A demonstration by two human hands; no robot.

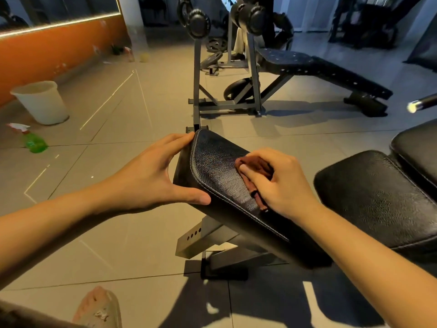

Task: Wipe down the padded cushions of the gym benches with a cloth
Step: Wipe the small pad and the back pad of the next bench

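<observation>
A black padded bench cushion [212,166] slopes up toward the far left, on a grey steel frame [208,240]. My left hand [151,176] grips the cushion's left side edge, fingers over the top corner and thumb on the stitched seam. My right hand [279,183] holds a bunched reddish-brown cloth [255,166] and presses it onto the cushion's top surface. A second black cushion [378,197] of the same bench lies to the right, and a third pad [418,147] sits behind it.
A white bucket [42,102] stands on the tiled floor at the left, with a green spray bottle [33,140] lying near it. Another bench [319,69] with weight plates stands farther back. A barbell end [421,104] pokes in from the right. My sandalled foot [99,308] shows at the bottom.
</observation>
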